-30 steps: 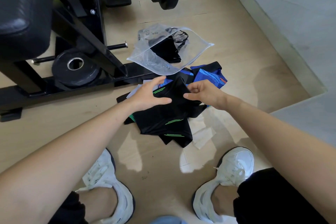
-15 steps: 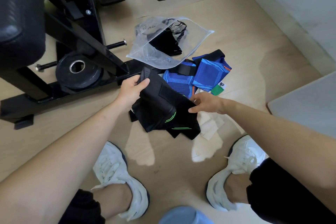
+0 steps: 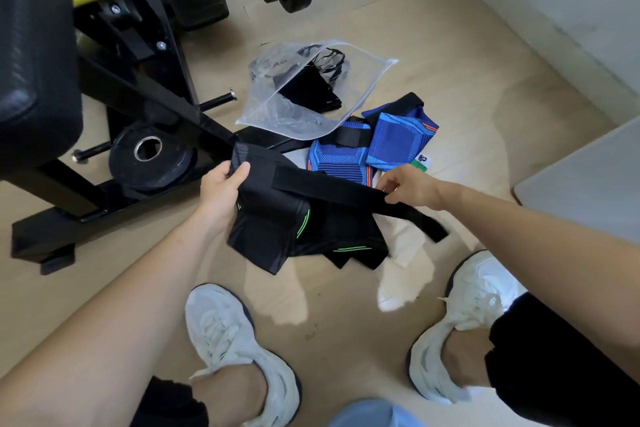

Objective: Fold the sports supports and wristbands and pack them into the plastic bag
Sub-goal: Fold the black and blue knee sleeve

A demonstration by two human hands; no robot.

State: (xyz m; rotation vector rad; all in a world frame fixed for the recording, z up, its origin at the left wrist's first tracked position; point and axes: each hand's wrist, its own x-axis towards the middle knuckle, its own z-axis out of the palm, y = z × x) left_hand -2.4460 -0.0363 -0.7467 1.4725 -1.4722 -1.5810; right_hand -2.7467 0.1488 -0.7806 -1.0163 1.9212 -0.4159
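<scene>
My left hand [image 3: 221, 189] grips the top edge of a black knee support [image 3: 273, 218] with green stripes, lifted off the floor. A long black strap [image 3: 332, 191] runs from it to the right, and my right hand [image 3: 407, 185] pinches that strap. A second black support [image 3: 349, 246] with a green stripe lies under it on the floor. Two blue supports [image 3: 401, 142] lie just beyond. The clear plastic bag [image 3: 301, 114] lies open behind them with a black item [image 3: 311, 90] inside.
A black and yellow gym machine frame [image 3: 149, 90] with a weight plate [image 3: 149, 156] stands at the left. White paper [image 3: 405, 246] lies under the supports. My white shoes [image 3: 239, 343] are at the bottom. A grey step [image 3: 581, 184] is at the right.
My left hand lifted the black support off the pile. My right hand drew its strap out to the right, so the strap now stretches between both hands.
</scene>
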